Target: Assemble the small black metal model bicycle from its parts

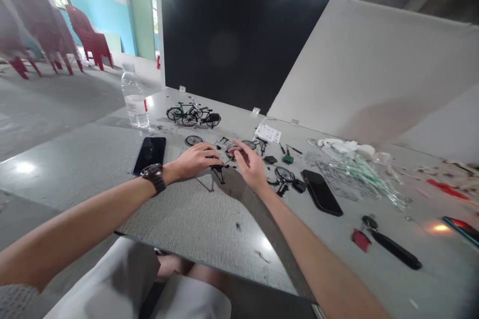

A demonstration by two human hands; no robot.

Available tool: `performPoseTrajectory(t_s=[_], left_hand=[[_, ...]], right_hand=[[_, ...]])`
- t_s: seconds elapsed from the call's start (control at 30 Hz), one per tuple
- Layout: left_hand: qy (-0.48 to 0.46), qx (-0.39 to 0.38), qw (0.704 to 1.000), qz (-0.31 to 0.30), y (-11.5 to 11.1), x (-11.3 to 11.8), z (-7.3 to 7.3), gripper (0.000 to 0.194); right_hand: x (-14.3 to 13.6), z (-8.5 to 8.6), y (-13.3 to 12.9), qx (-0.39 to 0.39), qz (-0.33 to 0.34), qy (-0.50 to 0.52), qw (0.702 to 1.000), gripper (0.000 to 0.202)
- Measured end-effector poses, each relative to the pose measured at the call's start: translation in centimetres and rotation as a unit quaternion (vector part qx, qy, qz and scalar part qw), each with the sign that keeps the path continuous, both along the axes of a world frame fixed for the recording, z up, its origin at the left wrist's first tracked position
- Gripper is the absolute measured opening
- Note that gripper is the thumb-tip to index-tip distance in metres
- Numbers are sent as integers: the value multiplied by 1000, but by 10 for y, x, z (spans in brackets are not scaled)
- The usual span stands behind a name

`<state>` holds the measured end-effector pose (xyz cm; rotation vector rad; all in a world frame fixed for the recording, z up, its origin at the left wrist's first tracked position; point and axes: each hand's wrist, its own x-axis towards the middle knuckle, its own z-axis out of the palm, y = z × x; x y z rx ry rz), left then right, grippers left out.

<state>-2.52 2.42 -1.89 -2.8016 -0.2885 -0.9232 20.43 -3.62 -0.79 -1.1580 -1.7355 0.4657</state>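
Observation:
Near the middle of the table, my left hand (198, 158) is closed over a small black model bicycle frame (217, 170), whose thin legs point down at the tabletop. Facing it, my right hand (250, 165) has its thumb and fingers curled close to that part; whatever they pinch is too small to make out. A loose spoked wheel (193, 140) lies just beyond my left hand. Two assembled model bicycles (194, 112), one with green parts, stand farther back. To the right of my right hand lie another wheel (285, 174) and a small green piece (288, 159).
A water bottle (135, 99) and a dark phone (149, 154) are on the left. Rightward are a black phone (322, 192), a printed sheet (268, 133), plastic scraps (368, 174) and a black-handled tool (396, 249). A black panel (239, 35) stands behind.

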Motion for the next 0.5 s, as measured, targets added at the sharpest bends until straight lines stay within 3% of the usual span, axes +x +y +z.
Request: performPoseTrajectory(t_s=[0.23, 0.5], left_hand=[[-10, 1, 1000, 5, 1, -1, -5, 28], [-12, 1, 1000, 17, 0, -1, -6, 28]], right_hand=[[-10, -11, -5, 59, -58, 36, 996, 32], [-18, -12, -10, 59, -51, 36, 996, 39]])
